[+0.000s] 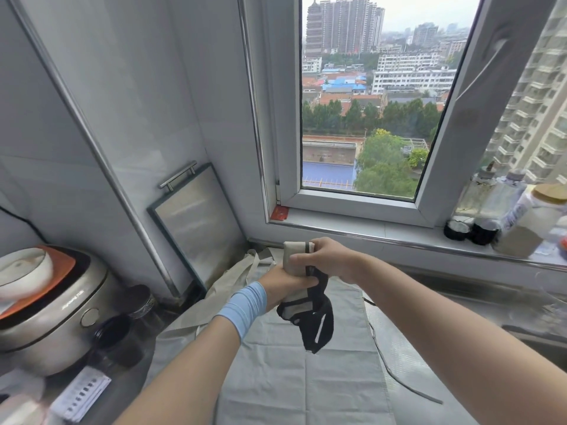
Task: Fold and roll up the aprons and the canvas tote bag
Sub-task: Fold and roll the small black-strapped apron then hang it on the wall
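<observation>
Canvas tote bag, rolled, gripped by my left hand and right hand; I'd wind its black strap snugly.

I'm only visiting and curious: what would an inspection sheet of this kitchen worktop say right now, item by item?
Surface: patterned metal counter, mostly under cloth.
Job's things: rolled beige cloth bundle, held in the air, with its black straps dangling. A grey apron lies flat beneath, with a beige apron crumpled behind.
Clutter: silver rice cooker with a white bowl on top; dark jars; bottles on the sill.
Hands: left hand and right hand both grip the bundle, fingers curled.
Cables: thin dark cord beside the grey apron; cannot tell whether it is a tie or a cable.
Surroundings: open window over city buildings; metal-framed tray leaning on the wall.
</observation>
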